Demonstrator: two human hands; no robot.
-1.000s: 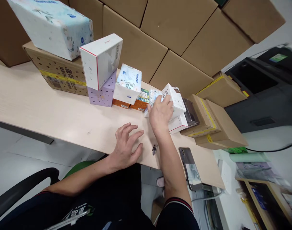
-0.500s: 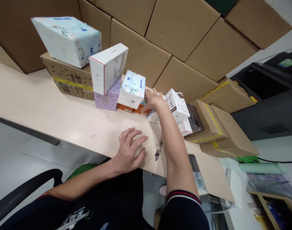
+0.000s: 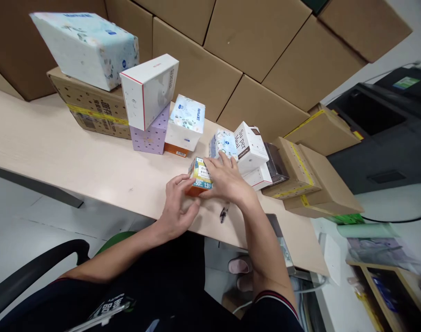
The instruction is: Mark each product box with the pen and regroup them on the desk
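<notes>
A small orange box with a yellow and blue printed top (image 3: 201,177) is tilted over the near part of the desk. My right hand (image 3: 227,182) grips it from the right, fingers over the top and thumb low at the front. At its left side is my left hand (image 3: 178,205), fingers curved and thumb apart, with the fingertips at the box's edge. Whether they press on it I cannot tell. A black pen (image 3: 224,213) lies on the desk just below the right hand.
Behind the hands stand a tissue pack (image 3: 186,120) on another orange box (image 3: 176,150), a white box (image 3: 150,92) on a purple box (image 3: 150,133), and a "Su-per Meal" box (image 3: 250,147). Large cartons (image 3: 196,69) line the back. The desk (image 3: 103,170) has a near edge.
My right hand has drawn the orange box out from beside the tissue pack toward me. My left hand has moved slightly left and up to meet it.
</notes>
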